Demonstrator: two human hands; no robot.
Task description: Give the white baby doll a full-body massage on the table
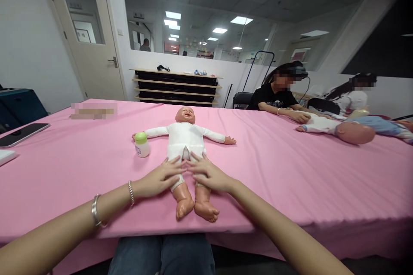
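A baby doll (186, 134) in a white long-sleeved top and white pants lies on its back on the pink-covered table, arms spread and bare feet towards me. My left hand (164, 174) rests with fingers spread on the doll's thigh at the left. On the other thigh lies my right hand (209, 172), also flat with its fingers apart. The fingertips of both hands almost meet between the legs. Beside the doll's arm at the left stands a small bottle (142, 146) with a green lid, upright.
The pink tablecloth (274, 172) has its near edge by my lap. A phone (24, 134) lies at the far left, near a blurred-out item (93, 111). Across to the right, a person (280, 90) in a headset handles another doll (351, 131). A low shelf (176, 87) stands behind.
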